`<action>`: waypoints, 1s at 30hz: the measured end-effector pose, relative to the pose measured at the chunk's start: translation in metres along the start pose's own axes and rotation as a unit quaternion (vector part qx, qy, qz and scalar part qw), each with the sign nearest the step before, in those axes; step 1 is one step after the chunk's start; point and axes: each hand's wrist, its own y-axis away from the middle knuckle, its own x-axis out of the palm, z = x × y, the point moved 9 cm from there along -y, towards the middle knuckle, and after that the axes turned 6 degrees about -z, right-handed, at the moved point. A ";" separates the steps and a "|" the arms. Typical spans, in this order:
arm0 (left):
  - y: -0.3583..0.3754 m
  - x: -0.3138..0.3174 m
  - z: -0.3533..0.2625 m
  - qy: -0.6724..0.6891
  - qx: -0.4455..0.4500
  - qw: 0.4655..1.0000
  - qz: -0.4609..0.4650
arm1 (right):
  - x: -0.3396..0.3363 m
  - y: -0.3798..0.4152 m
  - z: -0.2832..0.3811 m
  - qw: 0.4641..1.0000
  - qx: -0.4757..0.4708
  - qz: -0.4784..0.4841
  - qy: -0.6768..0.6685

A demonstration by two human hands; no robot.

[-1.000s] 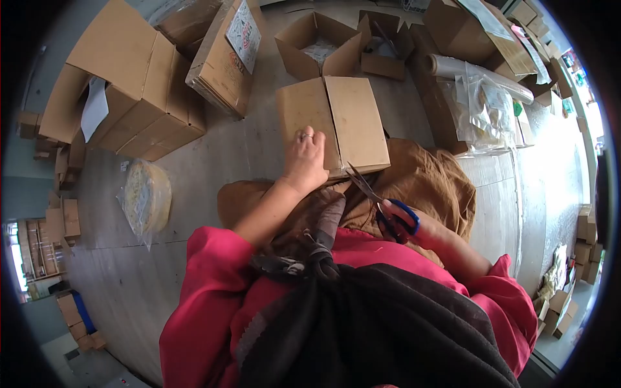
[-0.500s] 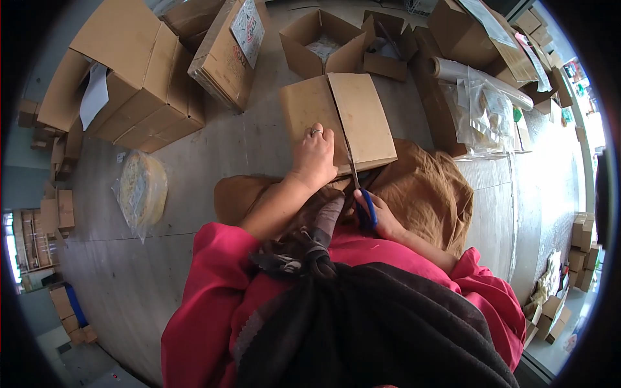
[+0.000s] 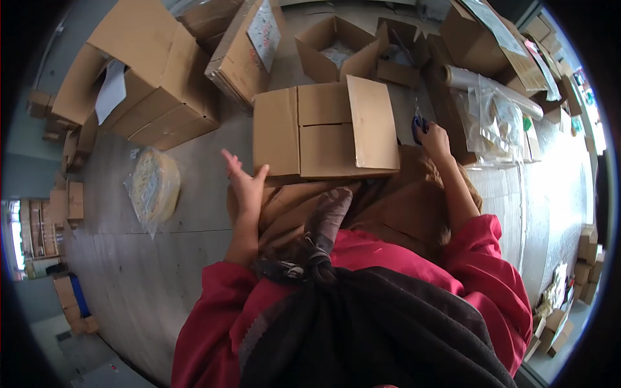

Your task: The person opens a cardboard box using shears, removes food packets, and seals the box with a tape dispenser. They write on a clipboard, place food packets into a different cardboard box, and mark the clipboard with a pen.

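A cardboard box (image 3: 326, 150) sits in front of my knees, its two outer flaps swung apart and the inner flaps lying flat between them. The right outer flap (image 3: 373, 123) leans outward. At the near left corner of the box is my left hand (image 3: 248, 184), fingers spread and thumb by the cardboard; whether it touches cannot be told. My right hand (image 3: 432, 139) is to the right of the box, low by the floor, with its fingers round the blue handles of the scissors (image 3: 419, 126). The blades point away from me and are partly blurred.
A plastic-wrapped yellowish roll (image 3: 154, 186) lies on the floor at left. Large cartons (image 3: 155, 71) and a flat upright carton (image 3: 242, 58) stand at far left. Open boxes (image 3: 336, 48) are ahead. At right, a clear film roll (image 3: 491, 90) and plastic bags (image 3: 495, 123) rest on cartons.
The box's outer flaps have come apart, showing the inner flaps. My right hand moved with the scissors from the box's near edge to its right; my left hand moved off the top to the left corner.
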 end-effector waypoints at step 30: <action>-0.125 0.163 -0.158 -0.091 0.292 0.917 0.255 | -0.036 0.028 0.132 0.939 -0.244 0.172 -0.169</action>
